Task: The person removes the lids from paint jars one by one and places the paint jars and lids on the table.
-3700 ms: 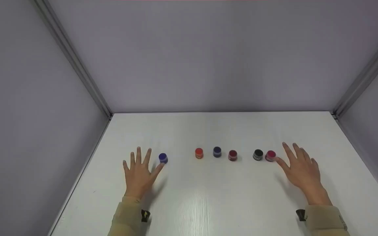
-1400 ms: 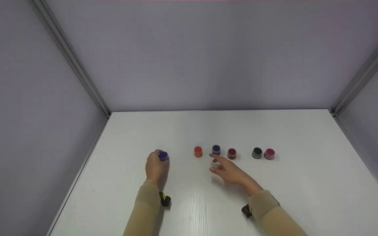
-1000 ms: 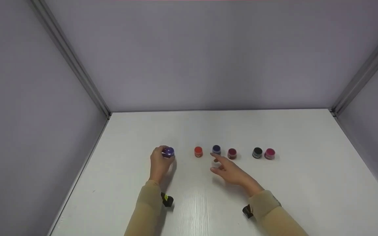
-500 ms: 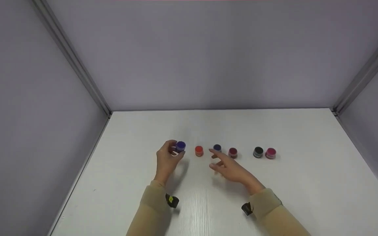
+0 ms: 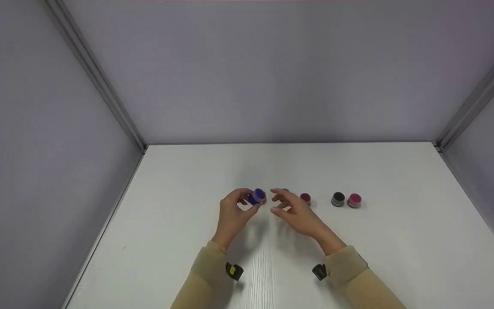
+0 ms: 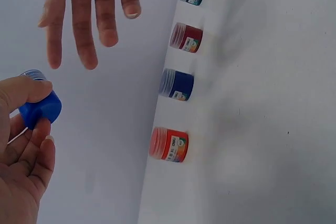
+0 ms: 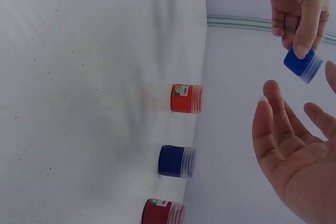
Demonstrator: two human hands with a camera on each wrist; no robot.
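Observation:
My left hand holds a small blue paint jar off the white table, pinched between thumb and fingers. In the left wrist view the same blue jar lies tilted in that grip. My right hand hovers just right of it with relaxed, spread fingers and holds nothing. The right wrist view shows its palm facing the held blue jar.
A row of jars stands on the table: orange, dark blue, dark red, black and pink. My hands hide the orange and dark blue ones in the head view. Grey walls enclose the table on three sides.
My left hand picked the blue jar up from the table's left part and carried it right, toward the middle. My right hand came in from the right end and now hovers beside it.

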